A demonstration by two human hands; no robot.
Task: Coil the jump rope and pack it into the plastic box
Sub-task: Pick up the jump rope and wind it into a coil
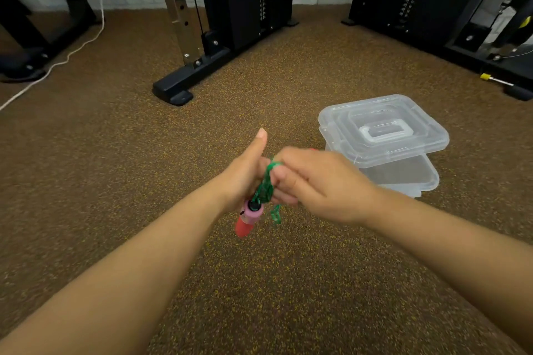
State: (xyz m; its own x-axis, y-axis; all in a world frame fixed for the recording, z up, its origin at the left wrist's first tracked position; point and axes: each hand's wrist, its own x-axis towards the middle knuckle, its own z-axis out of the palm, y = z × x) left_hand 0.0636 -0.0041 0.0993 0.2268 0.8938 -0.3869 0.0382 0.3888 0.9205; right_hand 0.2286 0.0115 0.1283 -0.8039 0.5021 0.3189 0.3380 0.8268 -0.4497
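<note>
Both forearms reached forward from the bottom edge of the head view and met over the speckled floor [288, 282], which kept the work at mid-height and clear of the ground. At that meeting point the left hand [242, 176] was closed around the jump rope [266, 184], with its thumb raised straight and free of the bundle; this hold appeared to anchor the gathered green loops so they could not spring apart. One red-and-pink handle [248, 217] hung below the left hand, end downward, and a short green loop dangled just beside it. Directly to the right, the right hand [305, 181] had its fingers curled onto the same green cord, pinching it at the top of the bundle, probably to draw a turn tight around the coil. A small red patch behind the right hand may have been the second handle, though this could not be confirmed. Farther right on the floor stood the plastic box [403, 179], well apart from the hands, with its clear lid [383, 130] resting skewed across the top so that part of the opening showed. Judging by this, coiling was nearly complete and packing had not yet begun. Black gym machine frames [184, 89] stood beyond.
</note>
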